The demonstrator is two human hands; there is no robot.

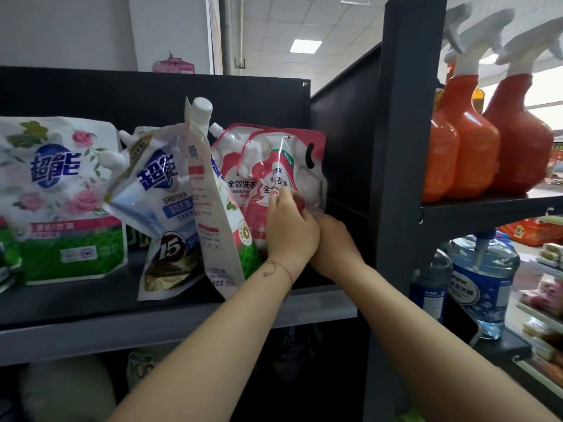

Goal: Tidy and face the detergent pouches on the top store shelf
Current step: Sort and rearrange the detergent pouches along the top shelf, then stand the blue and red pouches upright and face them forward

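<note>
The right hand (333,243) has its fingers hidden behind the left hand (291,231); red pouch (288,161) base behind both; far-right goods (547,296) blurred.

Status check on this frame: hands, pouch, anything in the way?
Left hand pinches front red-and-white detergent pouch. Right hand at its lower right corner, fingers hidden. White side-on pouch leans close on its left.

Both arms reach up, left hand (291,233) fingers curled, touching right hand (333,245).
</note>
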